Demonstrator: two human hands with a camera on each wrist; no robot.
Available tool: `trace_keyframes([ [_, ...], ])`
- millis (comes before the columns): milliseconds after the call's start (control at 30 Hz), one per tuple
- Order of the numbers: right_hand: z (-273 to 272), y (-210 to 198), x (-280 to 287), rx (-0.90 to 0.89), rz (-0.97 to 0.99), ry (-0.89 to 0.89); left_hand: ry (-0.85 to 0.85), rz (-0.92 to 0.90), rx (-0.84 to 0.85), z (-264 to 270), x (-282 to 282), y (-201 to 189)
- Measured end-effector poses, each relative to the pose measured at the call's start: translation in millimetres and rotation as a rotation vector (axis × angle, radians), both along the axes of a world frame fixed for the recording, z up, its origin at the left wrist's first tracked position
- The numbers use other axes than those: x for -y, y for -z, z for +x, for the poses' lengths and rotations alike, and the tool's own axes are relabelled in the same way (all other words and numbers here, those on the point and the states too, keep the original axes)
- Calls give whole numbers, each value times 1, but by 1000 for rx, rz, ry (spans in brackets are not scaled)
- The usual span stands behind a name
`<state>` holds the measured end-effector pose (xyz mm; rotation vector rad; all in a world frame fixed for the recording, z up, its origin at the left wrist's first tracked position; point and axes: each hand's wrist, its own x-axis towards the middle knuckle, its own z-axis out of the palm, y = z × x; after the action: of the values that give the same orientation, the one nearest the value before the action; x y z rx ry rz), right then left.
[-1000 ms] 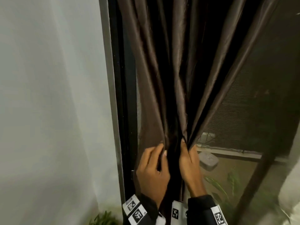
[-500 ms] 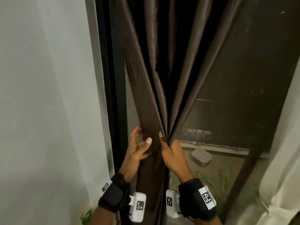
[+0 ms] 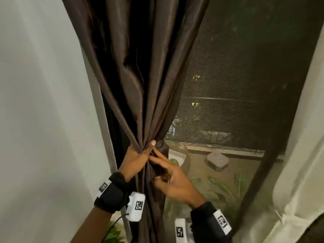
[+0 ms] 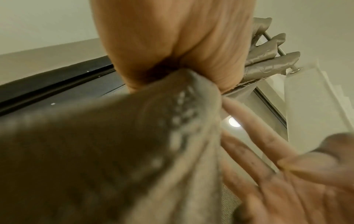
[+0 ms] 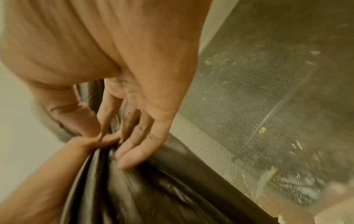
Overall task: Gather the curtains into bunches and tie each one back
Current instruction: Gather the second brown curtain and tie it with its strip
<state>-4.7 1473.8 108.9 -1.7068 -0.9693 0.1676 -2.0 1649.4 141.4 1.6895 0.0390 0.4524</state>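
Beyond the dark mesh window screen (image 3: 228, 85), night. The left hand (image 3: 136, 158) clenches the glossy dark-brown satin curtain (image 3: 140, 76) at six o'clock; the right hand (image 3: 175, 181), fingers extended, presses the folds (keep that bunch tight before tying).

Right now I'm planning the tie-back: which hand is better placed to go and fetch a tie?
The right hand, I'd judge. The left hand is wrapped round the gathered curtain, keeping the bunch pinched. The right only touches the folds with nearly straight fingers, so it could leave without the bunch opening.
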Motion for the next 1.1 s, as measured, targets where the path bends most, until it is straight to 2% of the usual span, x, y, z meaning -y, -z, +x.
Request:
trace_keyframes([
  [67,15,-3,13,-118,233,213,53,-1,-13,-6,-3,-1],
  [133,30,-3,22,-123,255,479,102,-5,-60,-10,-4,0],
  [167,35,-5,24,-119,221,526,123,-28,-76,-10,-5,3],
  [200,38,-8,25,-147,186,478,138,-53,-81,-11,-6,3],
  [333,46,-13,23,-401,126,12,164,-173,-121,-14,-6,3],
  [400,47,-7,26,-471,49,-103,171,-203,-142,-14,-6,2],
  [467,47,-2,30,-465,-85,-165,153,-225,-141,-15,-5,2],
  [567,44,6,37,-337,-316,-201,119,-248,-136,-15,-5,4],
  [633,38,10,39,-296,-390,-231,110,-275,-130,-15,-6,5],
  [733,35,22,39,-373,-384,-196,110,-320,-103,-15,-7,6],
  [800,32,34,37,-406,-479,-205,111,-329,-98,-16,-7,7],
  [867,29,48,32,-354,-577,-219,116,-319,-101,-14,-6,7],
  [967,33,68,31,-309,-553,-146,111,-296,-97,-13,-3,6],
  [1100,42,63,48,-304,-506,0,109,-238,-81,-12,-6,5],
])
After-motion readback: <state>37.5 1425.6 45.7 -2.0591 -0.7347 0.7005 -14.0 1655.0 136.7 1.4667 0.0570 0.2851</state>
